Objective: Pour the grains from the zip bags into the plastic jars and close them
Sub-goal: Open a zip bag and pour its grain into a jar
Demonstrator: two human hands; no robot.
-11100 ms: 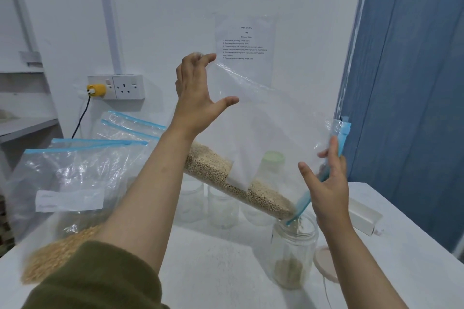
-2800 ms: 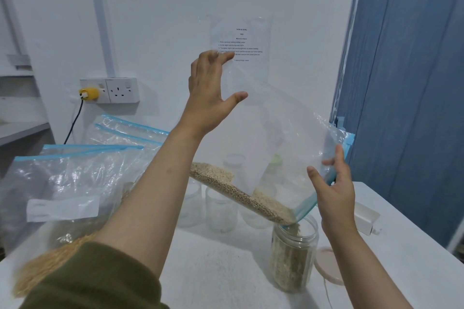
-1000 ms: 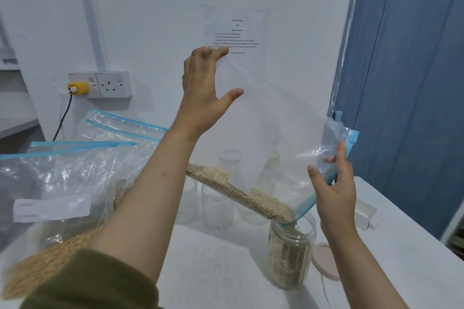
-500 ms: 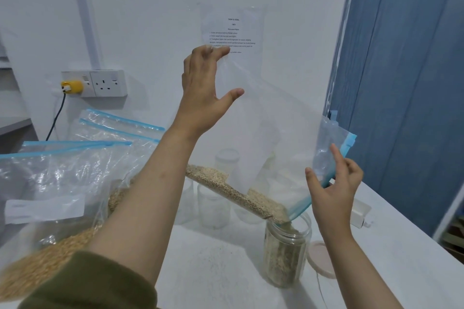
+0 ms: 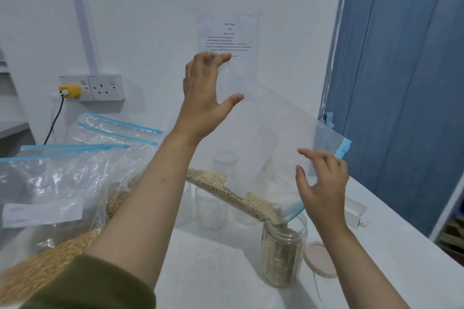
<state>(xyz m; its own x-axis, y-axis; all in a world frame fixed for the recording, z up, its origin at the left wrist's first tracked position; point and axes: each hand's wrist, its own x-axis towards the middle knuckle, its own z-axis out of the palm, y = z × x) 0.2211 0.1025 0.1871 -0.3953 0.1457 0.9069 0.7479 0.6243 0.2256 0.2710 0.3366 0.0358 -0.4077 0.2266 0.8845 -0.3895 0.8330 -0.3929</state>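
The left hand (image 5: 204, 98) was raised high at centre, its fingertips pinching the upper corner of a clear zip bag (image 5: 266, 138) while the thumb stood spread and apart from the plastic. The right hand (image 5: 322, 185), lower and to the right, was spread with fingers loosely bent near the bag's blue zip edge (image 5: 342, 149); whether its fingertips touched the plastic could not be told. The bag hung tilted, its raised corner to the left and its open mouth down to the right. Pale grains (image 5: 231, 193) lay in a sloping band along the bag's lower fold and ran from the low corner into an open plastic jar (image 5: 283, 253), which stood upright on the white table (image 5: 213, 266) and was mostly filled. A round lid (image 5: 320, 258) lay flat on the table just right of the jar. Behind the tilted bag stood several empty clear jars (image 5: 211, 206). At the near left lay another zip bag holding golden grain (image 5: 42, 263), with further blue-edged bags (image 5: 118, 130) beyond it. A wall socket (image 5: 105, 86) carried a yellow plug (image 5: 67, 90), and a printed sheet (image 5: 229, 32) hung on the far wall.
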